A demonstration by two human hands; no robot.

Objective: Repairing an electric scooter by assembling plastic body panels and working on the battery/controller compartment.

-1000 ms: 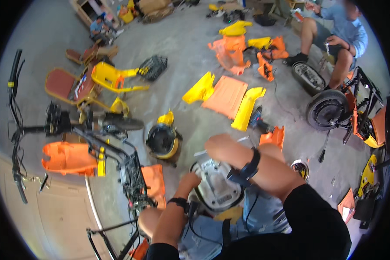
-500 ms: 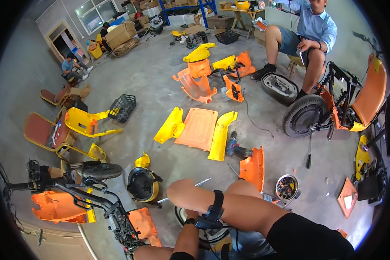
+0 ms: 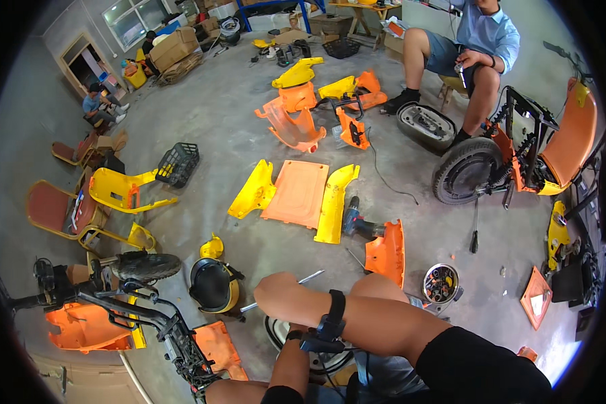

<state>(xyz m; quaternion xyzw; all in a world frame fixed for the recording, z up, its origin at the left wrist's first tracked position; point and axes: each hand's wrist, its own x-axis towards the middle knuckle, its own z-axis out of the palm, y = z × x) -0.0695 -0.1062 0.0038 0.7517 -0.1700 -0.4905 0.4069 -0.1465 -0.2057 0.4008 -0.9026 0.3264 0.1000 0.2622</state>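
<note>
My right hand (image 3: 276, 291) is at the lower middle, above a rounded pale metal part with a black rim (image 3: 276, 337); its fingers are hidden. A slim silver rod (image 3: 312, 276) passes behind that hand; I cannot tell whether it is held. My left hand (image 3: 295, 328) is mostly covered by my right forearm, over the same part. Just left are a black-and-yellow bucket-like shell (image 3: 209, 286) and an orange panel (image 3: 219, 350). A bowl of small parts (image 3: 440, 284), a cordless drill (image 3: 360, 223) and an orange curved panel (image 3: 387, 252) lie beyond my arm.
A bare scooter frame (image 3: 155, 310) fills the lower left; another (image 3: 518, 155) stands right, beside a seated person in blue (image 3: 485, 40). Yellow and orange panels (image 3: 293, 192) lie mid-floor, with a crate (image 3: 178, 165) and chairs (image 3: 57, 209) left. Another person (image 3: 97, 104) sits far left.
The view has tilted up, showing more of the room. My left hand and the metal part, visible a second ago, are now mostly hidden under my right arm.
</note>
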